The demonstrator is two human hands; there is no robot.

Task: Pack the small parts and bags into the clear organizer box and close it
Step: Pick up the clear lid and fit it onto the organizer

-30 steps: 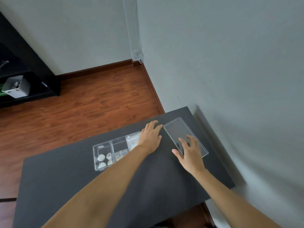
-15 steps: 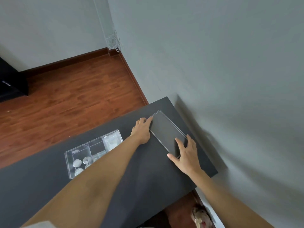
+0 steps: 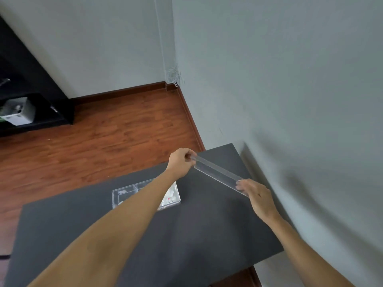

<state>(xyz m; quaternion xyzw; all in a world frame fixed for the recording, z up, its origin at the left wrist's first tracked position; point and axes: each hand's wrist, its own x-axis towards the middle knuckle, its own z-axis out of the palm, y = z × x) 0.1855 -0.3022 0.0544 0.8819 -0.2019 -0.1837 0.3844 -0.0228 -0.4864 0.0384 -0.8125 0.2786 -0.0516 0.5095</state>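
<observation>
The clear lid (image 3: 217,172) is lifted off the black table (image 3: 186,235) and tilted on edge, held at both ends. My left hand (image 3: 181,162) grips its far end and my right hand (image 3: 256,195) grips its near end. The clear organizer box (image 3: 124,196) lies open on the table to the left of the lid, with small white parts and bags in its compartments. My left forearm crosses over the box and hides its middle.
A grey wall runs close along the table's right side. Wooden floor lies beyond the table's far edge. A black shelf (image 3: 35,121) with a white box (image 3: 19,113) stands at the far left.
Both hands have closed on the lid's ends and raised it from lying flat on the table to a tilted position in the air. The camera view has swung back left.
</observation>
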